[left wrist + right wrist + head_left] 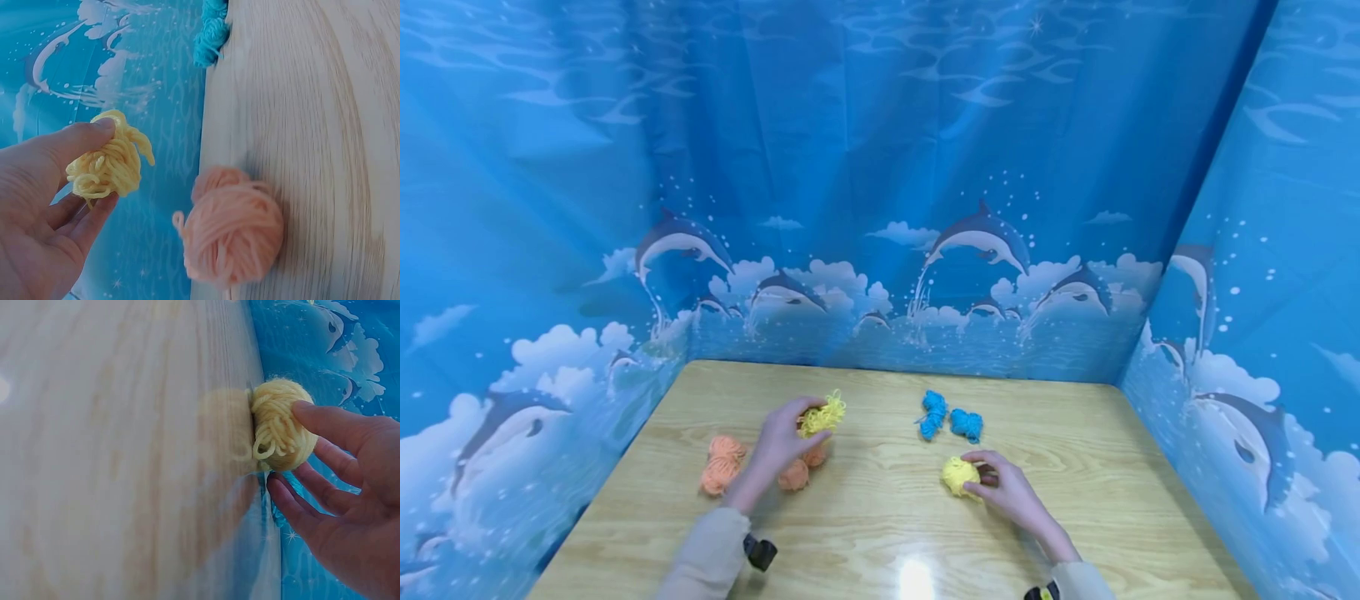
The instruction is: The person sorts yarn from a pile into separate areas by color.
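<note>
My left hand [781, 435] pinches a loose, loopy bundle of yellow yarn [826, 417] between thumb and fingers, lifted above the table. In the left wrist view, that yellow yarn [106, 162] has strands sticking out. My right hand [1007, 492] holds a rounder ball of yellow yarn [959, 476] at the table surface, thumb on one side and fingers on the other. The right wrist view shows this yellow ball [282, 425] neatly wound, with a small loop at its end. Below and beside my left hand lie balls of orange yarn [793, 476], partly hidden by it.
Another orange yarn bundle [723, 464] lies left of my left forearm. Two blue yarn bundles [933, 415] [966, 425] lie toward the back of the wooden table [880, 533]. A blue dolphin-print curtain [850, 208] hangs behind and along both sides.
</note>
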Available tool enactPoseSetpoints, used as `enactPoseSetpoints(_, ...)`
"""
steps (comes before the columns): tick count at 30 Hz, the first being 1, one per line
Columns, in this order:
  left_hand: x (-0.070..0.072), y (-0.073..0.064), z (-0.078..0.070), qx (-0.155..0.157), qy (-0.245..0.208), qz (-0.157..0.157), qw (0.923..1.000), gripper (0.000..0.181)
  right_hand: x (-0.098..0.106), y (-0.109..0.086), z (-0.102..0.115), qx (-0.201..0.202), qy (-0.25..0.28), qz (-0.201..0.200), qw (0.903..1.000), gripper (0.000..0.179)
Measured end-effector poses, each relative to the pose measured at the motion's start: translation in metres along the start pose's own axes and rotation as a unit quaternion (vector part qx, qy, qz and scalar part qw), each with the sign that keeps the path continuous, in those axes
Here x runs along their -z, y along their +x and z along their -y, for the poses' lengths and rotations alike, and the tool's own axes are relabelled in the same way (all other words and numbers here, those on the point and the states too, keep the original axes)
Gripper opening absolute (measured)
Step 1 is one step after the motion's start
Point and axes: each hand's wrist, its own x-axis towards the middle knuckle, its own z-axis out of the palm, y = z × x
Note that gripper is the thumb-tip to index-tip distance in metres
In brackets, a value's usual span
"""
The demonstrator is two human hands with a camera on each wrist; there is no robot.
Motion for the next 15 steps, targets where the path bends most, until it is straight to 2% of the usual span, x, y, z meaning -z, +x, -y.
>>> enactPoseSetpoints(6,-0.013,0.002,-0.004,-0.020,-0.021,-0.006,0.9996,0.046,0.000,0.000,-0.001,-0.005,0.001,0.001,1.0000,0.042)
enactPoseSetpoints(15,-0.030,0.006,-0.014,-0.019,-0.036,0.001,0.9992,0.047,0.000,0.000,0.001,-0.006,0.001,-0.001,1.0000,0.042)
